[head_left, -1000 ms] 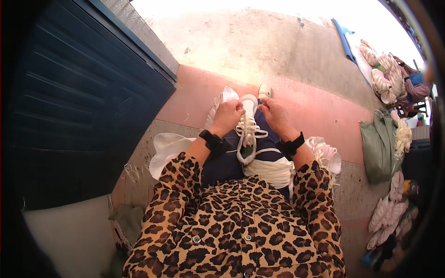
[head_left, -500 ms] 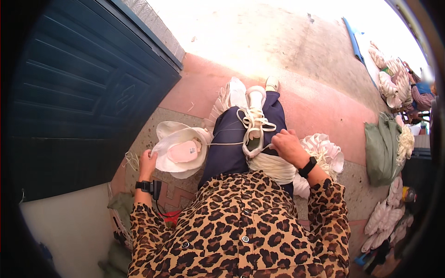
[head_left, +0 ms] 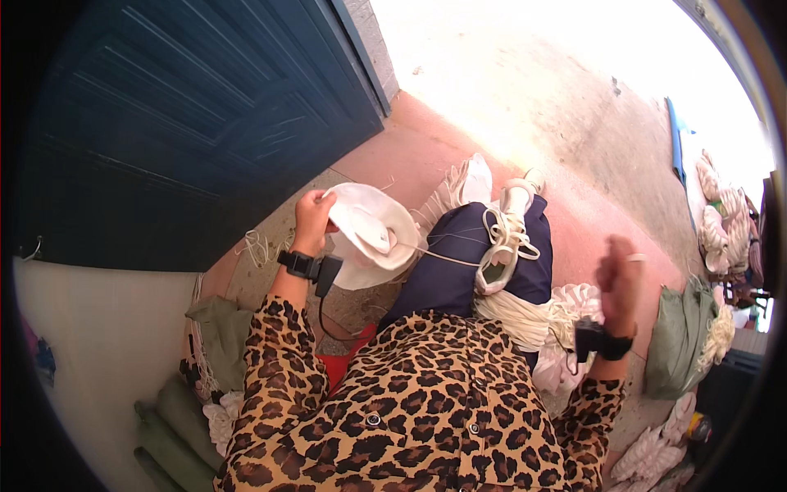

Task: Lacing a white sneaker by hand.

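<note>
My left hand point(head_left: 314, 223) is closed on the rim of a white, bowl-shaped fabric piece point(head_left: 393, 220), tilting it up. Inside lies a paler oval pad point(head_left: 369, 231). A cream lace runs from beside this piece across my left thigh to a white shoe upper point(head_left: 496, 262) on my lap. The upper has loosely looped cream laces point(head_left: 510, 234) and its opening faces me. My right hand point(head_left: 620, 279) is raised to the right, apart from the upper. Its fingers are smeared by motion, so whether they hold anything cannot be made out.
Cream lace bundles point(head_left: 520, 320) hang over my right thigh, beside stacked white pieces point(head_left: 578, 302). More pleated pieces point(head_left: 459, 184) lie beyond my left knee. A dark blue door point(head_left: 205, 123) stands at left, a green sack point(head_left: 676, 340) at right. Loose cord point(head_left: 256, 246) lies near the door.
My left hand has lifted and tilted the white fabric piece. My right hand has moved away from the upper, out to the right. The whole view has turned and shifted.
</note>
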The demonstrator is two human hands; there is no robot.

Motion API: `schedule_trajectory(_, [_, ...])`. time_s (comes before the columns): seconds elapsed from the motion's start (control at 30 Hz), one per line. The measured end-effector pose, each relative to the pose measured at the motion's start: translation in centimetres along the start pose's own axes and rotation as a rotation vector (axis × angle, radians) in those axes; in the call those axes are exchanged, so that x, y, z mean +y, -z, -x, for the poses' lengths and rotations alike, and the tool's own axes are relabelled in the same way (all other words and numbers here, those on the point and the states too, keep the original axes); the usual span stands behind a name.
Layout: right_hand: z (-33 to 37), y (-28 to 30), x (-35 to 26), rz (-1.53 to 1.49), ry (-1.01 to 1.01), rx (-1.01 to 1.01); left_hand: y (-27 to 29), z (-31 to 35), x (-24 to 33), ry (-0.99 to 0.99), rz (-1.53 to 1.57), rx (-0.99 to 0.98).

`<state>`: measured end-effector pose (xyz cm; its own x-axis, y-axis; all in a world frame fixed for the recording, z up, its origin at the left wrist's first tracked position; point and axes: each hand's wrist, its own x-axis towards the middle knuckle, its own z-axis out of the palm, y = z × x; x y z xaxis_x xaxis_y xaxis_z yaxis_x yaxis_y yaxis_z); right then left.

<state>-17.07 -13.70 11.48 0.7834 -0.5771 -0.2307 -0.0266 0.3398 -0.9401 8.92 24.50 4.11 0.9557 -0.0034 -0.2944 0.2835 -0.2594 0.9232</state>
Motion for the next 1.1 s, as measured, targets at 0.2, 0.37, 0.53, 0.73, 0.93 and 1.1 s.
schedule_trajectory(0.2, [1.1, -15.2, 11.9, 0.992, 0.289, -0.495, -9.4, 6.8, 10.2, -0.099, 0.18, -0.417])
schedule_trajectory(0.37, [-1.2, -16.1, 15.3, 0.781, 0.293, -0.476, -9.3, 5.3, 4.9, -0.117, 0.332, -0.388])
schedule_trajectory(0.53, [-2.8, -14.3, 15.7, 0.294, -0.167, -0.345, -6.4, 1.0, -11.2, 0.707, 0.731, -0.197])
schedule_trajectory(0.73, [-2.7, -14.2, 15.4, 0.101, -0.309, -0.347, -11.9, 0.3, -16.4, 0.287, 0.26, -0.415])
schedule_trajectory(0.93, [-2.0, -13.6, 14.5, -0.185, -0.448, -0.323, -9.4, -4.1, -12.8, -0.346, -0.597, -0.482])
schedule_trajectory(1.1, [-3.0, -6.5, 12.9, -0.525, -0.419, -0.389, -10.1, -2.0, 1.2, -0.362, -0.408, -0.508])
